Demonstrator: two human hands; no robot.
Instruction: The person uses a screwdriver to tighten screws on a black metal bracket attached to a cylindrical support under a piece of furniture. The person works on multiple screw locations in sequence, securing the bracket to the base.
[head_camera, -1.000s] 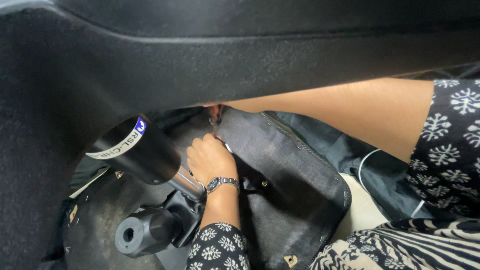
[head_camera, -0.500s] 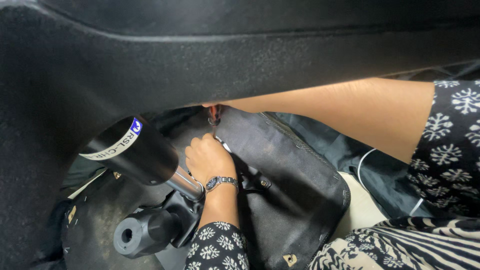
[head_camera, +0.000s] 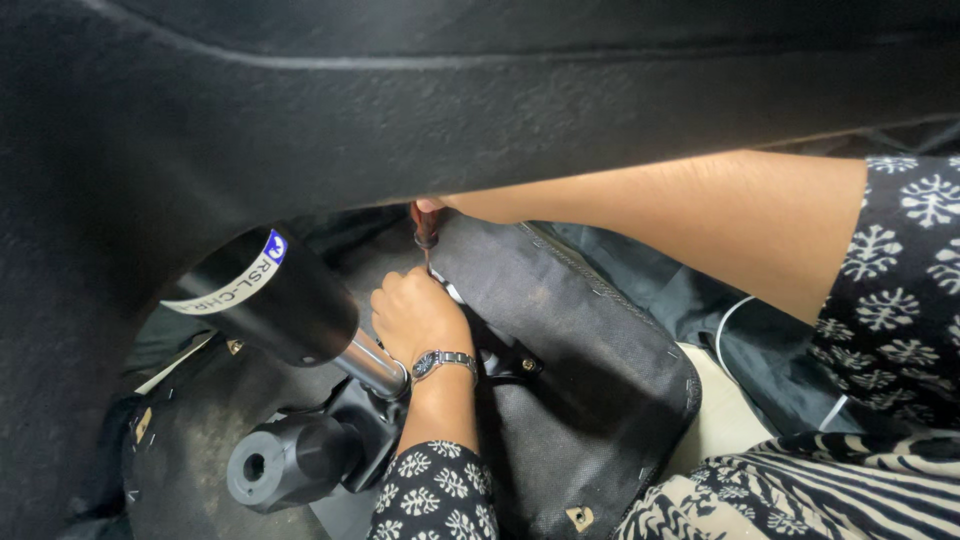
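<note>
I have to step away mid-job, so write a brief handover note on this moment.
Left hand: closed at the screwdriver tip, beside the chair's gas cylinder.
Right hand: mostly hidden under a black padded edge; it appears to hold the screwdriver upright.
The upturned chair seat lies below, underside up.
Done: screwdriver is in place at the seat's underside.
Left: the fastener itself is hidden, so its state cannot be told.
</note>
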